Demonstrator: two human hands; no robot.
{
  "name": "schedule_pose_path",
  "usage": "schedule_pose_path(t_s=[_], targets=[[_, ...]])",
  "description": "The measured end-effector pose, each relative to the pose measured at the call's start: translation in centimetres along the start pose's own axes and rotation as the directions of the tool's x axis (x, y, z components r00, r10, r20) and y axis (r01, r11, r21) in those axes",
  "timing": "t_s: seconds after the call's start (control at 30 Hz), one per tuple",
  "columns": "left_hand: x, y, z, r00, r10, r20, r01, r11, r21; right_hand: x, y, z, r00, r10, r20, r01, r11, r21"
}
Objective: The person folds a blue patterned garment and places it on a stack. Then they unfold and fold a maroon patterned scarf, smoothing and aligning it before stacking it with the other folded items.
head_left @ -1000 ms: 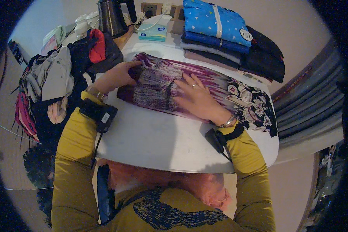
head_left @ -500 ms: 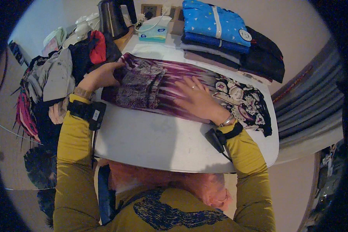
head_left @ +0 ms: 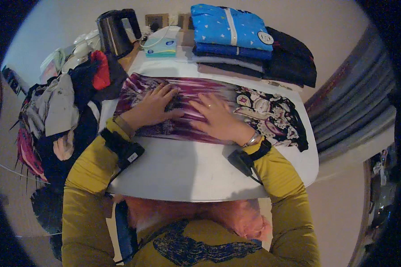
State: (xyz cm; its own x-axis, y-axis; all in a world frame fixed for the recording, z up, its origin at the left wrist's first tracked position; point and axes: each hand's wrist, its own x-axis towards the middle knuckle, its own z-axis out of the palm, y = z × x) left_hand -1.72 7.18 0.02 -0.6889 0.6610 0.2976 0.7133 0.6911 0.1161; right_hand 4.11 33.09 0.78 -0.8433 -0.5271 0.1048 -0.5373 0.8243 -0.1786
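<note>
A long patterned garment (head_left: 249, 95) lies flat across the white table (head_left: 165, 171). Its left and middle parts are purple and grey; the right end carries a black, cream and pink floral print. My left hand (head_left: 153, 107) rests with fingers spread on the left part of the cloth. Close to its right, my right hand (head_left: 218, 118) presses flat on the striped middle, fingers apart. A gap of striped cloth shows between the two hands. Neither hand grips anything.
Folded clothes (head_left: 229, 33) are stacked at the back right, beside dark garments (head_left: 289, 58). A tissue box (head_left: 161, 47) and a kettle (head_left: 116, 33) stand at the back left. Loose clothes (head_left: 62, 102) are heaped on the left. A grey curtain (head_left: 352, 84) hangs at the right.
My left hand has moved right from the garment's left end onto its left part and now lies spread. My right hand has shifted slightly left. The whole view has shifted a little.
</note>
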Motion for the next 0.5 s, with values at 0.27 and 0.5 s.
schedule_pose_path(t_s=[0.27, 0.5], targets=[[-0.3, -0.1, 1.5, 0.995, -0.084, 0.052, 0.082, 0.996, 0.04, -0.3, -0.3, -0.7, 1.0, 0.0, 0.009, 0.0, 1.0, -0.024], [-0.4, -0.6, 1.8, 0.998, -0.055, 0.039, 0.055, 0.998, -0.003, -2.5, 5.6, -0.4, 0.993, 0.115, -0.002, -0.115, 0.993, -0.04]])
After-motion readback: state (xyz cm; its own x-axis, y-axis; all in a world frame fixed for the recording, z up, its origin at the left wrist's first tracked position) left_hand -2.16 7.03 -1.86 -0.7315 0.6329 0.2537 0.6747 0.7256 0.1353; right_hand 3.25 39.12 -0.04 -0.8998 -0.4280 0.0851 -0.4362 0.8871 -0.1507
